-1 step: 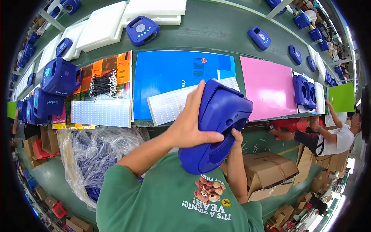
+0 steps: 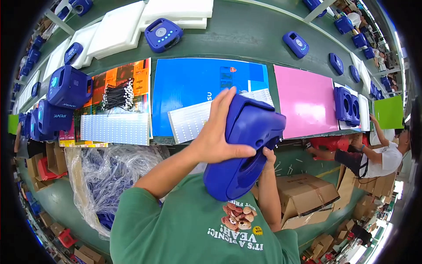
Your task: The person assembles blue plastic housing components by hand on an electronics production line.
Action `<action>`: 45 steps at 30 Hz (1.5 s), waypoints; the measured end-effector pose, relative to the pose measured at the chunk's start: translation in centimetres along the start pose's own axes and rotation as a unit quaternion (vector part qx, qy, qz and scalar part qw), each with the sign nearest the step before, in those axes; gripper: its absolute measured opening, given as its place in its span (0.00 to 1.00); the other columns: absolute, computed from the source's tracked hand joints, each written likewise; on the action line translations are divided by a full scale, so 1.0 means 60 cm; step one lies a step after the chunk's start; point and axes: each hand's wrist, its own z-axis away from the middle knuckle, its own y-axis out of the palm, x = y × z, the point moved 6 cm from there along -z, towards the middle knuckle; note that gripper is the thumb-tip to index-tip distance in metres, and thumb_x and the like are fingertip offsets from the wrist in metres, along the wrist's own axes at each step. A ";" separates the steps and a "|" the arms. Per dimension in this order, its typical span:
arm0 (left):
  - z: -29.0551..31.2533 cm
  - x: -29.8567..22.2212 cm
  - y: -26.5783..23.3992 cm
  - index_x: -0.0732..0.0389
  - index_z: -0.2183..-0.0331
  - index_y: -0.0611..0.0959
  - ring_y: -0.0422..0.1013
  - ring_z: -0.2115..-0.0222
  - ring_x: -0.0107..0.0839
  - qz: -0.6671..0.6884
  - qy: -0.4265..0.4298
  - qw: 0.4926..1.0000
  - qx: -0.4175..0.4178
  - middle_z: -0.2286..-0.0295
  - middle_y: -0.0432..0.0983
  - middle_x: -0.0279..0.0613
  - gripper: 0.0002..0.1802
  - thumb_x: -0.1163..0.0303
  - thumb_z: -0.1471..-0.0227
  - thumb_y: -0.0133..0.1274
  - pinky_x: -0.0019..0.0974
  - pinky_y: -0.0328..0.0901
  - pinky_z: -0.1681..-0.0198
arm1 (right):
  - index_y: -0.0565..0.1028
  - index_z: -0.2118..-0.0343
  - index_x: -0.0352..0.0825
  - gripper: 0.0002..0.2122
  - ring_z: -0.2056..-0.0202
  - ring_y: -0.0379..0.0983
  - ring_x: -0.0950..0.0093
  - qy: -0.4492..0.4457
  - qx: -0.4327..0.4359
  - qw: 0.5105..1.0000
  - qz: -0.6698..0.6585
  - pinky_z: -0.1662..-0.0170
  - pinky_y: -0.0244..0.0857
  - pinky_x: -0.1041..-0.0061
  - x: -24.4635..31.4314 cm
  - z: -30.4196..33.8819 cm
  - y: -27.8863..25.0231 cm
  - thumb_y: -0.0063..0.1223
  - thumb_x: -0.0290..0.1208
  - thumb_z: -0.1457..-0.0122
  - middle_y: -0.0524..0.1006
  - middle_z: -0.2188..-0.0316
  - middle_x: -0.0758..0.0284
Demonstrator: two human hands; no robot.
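Note:
A blue plastic housing with a handle-like opening and round holes is held tilted in front of my chest. My left hand grips its left side, thumb across the front near the opening and fingers stretched along the far edge. My right hand holds the lower right side by the opening; most of its fingers are hidden behind the housing. Beyond it on the bench lies a blue board, with a white sheet of small stickers partly covered by my left hand.
Left on the bench are stacked blue housings, a bundle of black wires and another sticker sheet. A pink board lies right. Below are a plastic-wrapped heap and a cardboard box. A co-worker sits at far right.
The housing has shifted very slightly left and down in my hands. Both hands keep their hold, and the things on the bench stay where they were.

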 end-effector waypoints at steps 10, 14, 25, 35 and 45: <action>-0.083 0.043 -0.012 0.64 0.55 0.74 0.70 0.63 0.34 0.220 -0.151 0.962 -0.055 0.59 0.72 0.49 0.35 0.52 0.62 0.63 0.35 0.65 0.60 | 0.62 0.47 0.27 0.34 0.54 0.70 0.58 0.043 -0.004 0.999 0.008 0.48 0.64 0.59 -0.018 -0.031 -0.044 0.53 0.40 0.58 0.69 0.53 0.52; -0.041 0.006 0.010 0.64 0.44 0.59 0.68 0.55 0.38 0.072 0.038 0.993 -0.087 0.54 0.68 0.51 0.47 0.61 0.63 0.64 0.38 0.62 0.52 | 0.59 0.45 0.28 0.34 0.48 0.64 0.59 -0.048 0.003 0.999 0.025 0.43 0.56 0.59 0.018 -0.044 -0.058 0.51 0.44 0.53 0.65 0.48 0.52; -0.042 -0.029 0.028 0.67 0.43 0.52 0.71 0.67 0.51 -0.168 0.002 0.985 0.041 0.65 0.69 0.57 0.58 0.60 0.73 0.64 0.46 0.67 0.65 | 0.75 0.58 0.36 0.21 0.52 0.67 0.62 -0.513 0.065 0.533 0.670 0.47 0.58 0.62 0.267 0.045 0.223 0.56 0.44 0.51 0.71 0.56 0.56; -0.034 -0.033 0.003 0.68 0.43 0.55 0.72 0.73 0.48 -0.202 0.010 0.977 0.064 0.70 0.70 0.53 0.57 0.61 0.74 0.64 0.43 0.68 0.72 | 0.78 0.69 0.39 0.15 0.66 0.75 0.65 -0.502 0.102 0.451 0.731 0.69 0.71 0.75 0.213 0.029 0.278 0.62 0.27 0.65 0.73 0.64 0.62; -0.023 0.001 -0.029 0.65 0.43 0.55 0.71 0.72 0.47 -0.152 0.006 0.987 0.059 0.70 0.70 0.51 0.58 0.61 0.77 0.65 0.44 0.67 0.71 | 0.78 0.70 0.38 0.15 0.66 0.75 0.65 -0.500 0.124 0.456 0.726 0.69 0.71 0.75 0.187 0.011 0.299 0.61 0.24 0.66 0.73 0.64 0.62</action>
